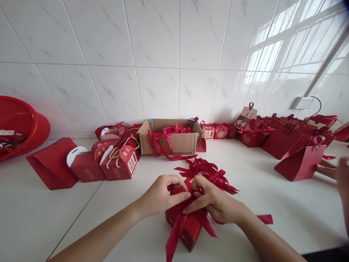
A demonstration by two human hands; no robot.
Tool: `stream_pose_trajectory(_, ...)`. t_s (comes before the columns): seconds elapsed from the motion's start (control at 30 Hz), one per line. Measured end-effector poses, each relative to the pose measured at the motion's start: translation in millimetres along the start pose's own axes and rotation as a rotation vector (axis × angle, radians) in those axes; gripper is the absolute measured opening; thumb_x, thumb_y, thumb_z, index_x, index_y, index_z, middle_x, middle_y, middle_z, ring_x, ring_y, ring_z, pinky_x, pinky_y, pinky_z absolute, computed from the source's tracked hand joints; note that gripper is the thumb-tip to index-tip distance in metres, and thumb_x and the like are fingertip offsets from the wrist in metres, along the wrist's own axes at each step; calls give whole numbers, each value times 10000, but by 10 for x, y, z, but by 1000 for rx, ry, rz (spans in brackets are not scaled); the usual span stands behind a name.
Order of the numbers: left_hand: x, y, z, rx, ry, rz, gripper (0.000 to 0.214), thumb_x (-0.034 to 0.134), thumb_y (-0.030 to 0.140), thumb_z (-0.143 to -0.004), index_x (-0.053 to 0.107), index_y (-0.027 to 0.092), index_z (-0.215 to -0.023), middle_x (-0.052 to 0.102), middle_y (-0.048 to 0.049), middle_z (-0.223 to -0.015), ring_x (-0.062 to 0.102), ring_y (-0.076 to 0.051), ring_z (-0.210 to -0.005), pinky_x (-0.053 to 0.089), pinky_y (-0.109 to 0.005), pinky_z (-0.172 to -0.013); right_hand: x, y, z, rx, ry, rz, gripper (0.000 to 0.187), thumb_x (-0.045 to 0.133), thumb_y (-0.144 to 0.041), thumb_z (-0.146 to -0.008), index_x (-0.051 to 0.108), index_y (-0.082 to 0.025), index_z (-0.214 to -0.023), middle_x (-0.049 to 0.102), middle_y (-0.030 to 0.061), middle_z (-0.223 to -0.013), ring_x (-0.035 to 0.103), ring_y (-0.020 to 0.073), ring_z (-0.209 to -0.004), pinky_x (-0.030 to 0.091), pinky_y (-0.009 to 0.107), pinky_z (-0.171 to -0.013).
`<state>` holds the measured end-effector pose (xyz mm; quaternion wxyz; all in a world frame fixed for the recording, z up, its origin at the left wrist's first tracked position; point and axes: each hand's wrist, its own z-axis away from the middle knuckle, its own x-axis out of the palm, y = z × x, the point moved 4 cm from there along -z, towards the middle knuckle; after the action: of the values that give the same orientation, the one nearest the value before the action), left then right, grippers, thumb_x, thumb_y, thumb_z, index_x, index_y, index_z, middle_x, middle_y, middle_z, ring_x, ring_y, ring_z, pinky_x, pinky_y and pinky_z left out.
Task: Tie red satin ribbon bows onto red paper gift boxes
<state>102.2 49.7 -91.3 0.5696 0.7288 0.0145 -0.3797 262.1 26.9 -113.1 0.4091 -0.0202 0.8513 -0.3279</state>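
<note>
A small red gift box (pixel 192 229) sits on the white counter (pixel 131 225) directly in front of me, turned cornerwise. Dark red ribbon (pixel 176 233) lies across its top, with two tails hanging down the near sides. From the left, my left hand (pixel 166 194) pinches ribbon at the top of the box between thumb and forefinger. My right hand (pixel 216 200) is closed around the ribbon at the same spot, its fingers bent and one fingertip pressing on the box top. The fingers partly hide where the ribbon crosses.
Loose ribbon bows (pixel 209 171) lie just behind the box. A cardboard carton (pixel 177 143) with ribbons stands by the tiled wall. Red boxes (pixel 117 165) line the left; several more (pixel 283 142) fill the right. A red basin (pixel 40 125) is far left. Another person's hand (pixel 327 169) touches a bag-shaped box (pixel 302 163).
</note>
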Motion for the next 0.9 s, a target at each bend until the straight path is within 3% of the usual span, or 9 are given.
stream_pose_trajectory(0.23, 57, -39, -32, -22, 36, -46, 174, 677, 347, -742, 735, 184, -720, 618, -20, -755, 558, -149, -704, 431, -262, -663, -78, 29, 30, -58, 65, -35, 416, 382, -28, -898, 736, -231, -979, 436, 46, -896, 479, 131, -821, 469, 276, -717)
stream_pose_trajectory(0.47, 53, -84, -38, -7, 2, -4, 176, 709, 352, -726, 715, 185, -672, 647, -16, -707, 556, -145, -684, 443, -260, -672, -227, 70, 65, -60, 143, -52, 172, 396, -115, -947, 545, -201, -942, 525, 49, -886, 486, 150, -813, 444, 292, -701)
stream_pose_trajectory(0.63, 33, -118, -41, -58, -35, 22, 209, 720, 385, -715, 712, 178, -699, 648, -22, -738, 566, -144, -684, 454, -257, -663, -256, 117, 84, 42, 157, -54, 118, 446, -140, -933, 515, -208, -1000, 546, 46, -921, 504, 144, -822, 454, 283, -716)
stream_pose_trajectory(0.77, 2, -68, -45, -38, -32, -20, 187, 733, 382, -702, 722, 195, -711, 626, -14, -773, 558, -145, -709, 452, -269, -702, -263, 144, 65, 159, 120, 3, 264, 543, -218, -902, 518, -212, -1165, 559, 30, -872, 518, 147, -788, 469, 288, -705)
stream_pose_trajectory(0.9, -19, 2, -53, -6, -19, -84, 198, 722, 405, -713, 737, 208, -705, 630, -17, -769, 560, -162, -736, 448, -288, -737, -237, 150, 25, 130, 63, 39, 128, 604, -298, -881, 624, -184, -935, 592, 36, -838, 527, 139, -747, 458, 270, -667)
